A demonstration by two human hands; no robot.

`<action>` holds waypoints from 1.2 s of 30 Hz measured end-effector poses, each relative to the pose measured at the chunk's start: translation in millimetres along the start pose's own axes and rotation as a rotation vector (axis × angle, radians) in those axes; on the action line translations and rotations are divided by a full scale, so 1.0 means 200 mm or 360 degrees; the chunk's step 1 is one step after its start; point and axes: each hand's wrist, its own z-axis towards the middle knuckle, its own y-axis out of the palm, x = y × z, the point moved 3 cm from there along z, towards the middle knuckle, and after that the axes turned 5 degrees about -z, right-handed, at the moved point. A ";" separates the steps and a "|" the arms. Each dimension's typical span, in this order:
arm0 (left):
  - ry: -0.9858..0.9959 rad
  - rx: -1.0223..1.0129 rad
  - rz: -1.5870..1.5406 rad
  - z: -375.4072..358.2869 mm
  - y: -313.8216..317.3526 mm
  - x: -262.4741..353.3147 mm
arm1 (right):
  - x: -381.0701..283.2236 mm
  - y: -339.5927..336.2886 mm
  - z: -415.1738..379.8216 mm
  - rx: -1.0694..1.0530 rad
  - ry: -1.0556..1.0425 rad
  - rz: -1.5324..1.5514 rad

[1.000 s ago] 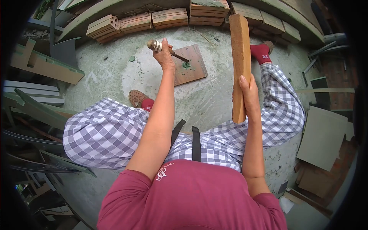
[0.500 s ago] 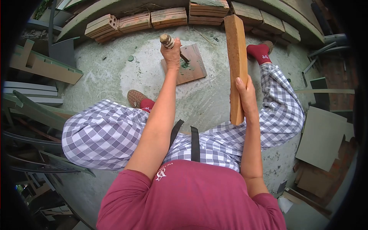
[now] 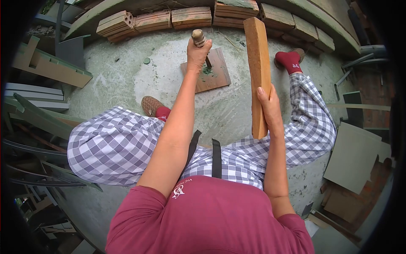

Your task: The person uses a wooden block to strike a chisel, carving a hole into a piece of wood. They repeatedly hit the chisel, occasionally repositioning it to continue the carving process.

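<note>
My left hand [image 3: 198,56] is closed round the taped handle of a chisel [image 3: 198,38], whose dark blade runs down to a brown wooden board [image 3: 216,81] on the ground. Small green scraps [image 3: 207,71] lie on the board around the blade's tip. On the other side, my right hand [image 3: 270,108] grips the lower part of a long squared wooden billet [image 3: 257,63]. The billet stands raised, its top leaning slightly left, to the right of the board and apart from the chisel.
Hollow bricks [image 3: 191,17] line the far side along a low curved wall. Stacked cut panels [image 3: 55,65] lie at the left, with more boards [image 3: 351,154] at the right. My feet [image 3: 151,106] are on either side of the board. A green round piece [image 3: 146,61] lies on the concrete.
My left hand has moved a little right, bringing the chisel handle more upright over the board. The billet's top has tilted slightly left in my right hand.
</note>
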 end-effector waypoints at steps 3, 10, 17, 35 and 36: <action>0.0042 0.0047 0.0232 0.01 0.01 0.02 | -0.01 0.00 0.01 -0.0007 -0.0020 0.0007; 0.0153 0.0299 -0.0068 -0.06 0.01 0.05 | -0.11 0.01 0.00 0.0017 -0.0112 -0.0054; 0.0045 -0.0161 -0.0032 -0.03 0.06 -0.02 | -0.50 -0.03 0.06 0.0081 -0.0456 -0.0201; -0.0029 -0.0202 0.0036 -0.06 0.09 0.05 | -0.92 0.01 0.14 -0.0084 -0.0708 -0.0600; -0.0030 -0.0196 0.0037 -0.05 0.09 0.05 | -0.94 0.01 0.15 -0.0029 -0.0756 -0.0537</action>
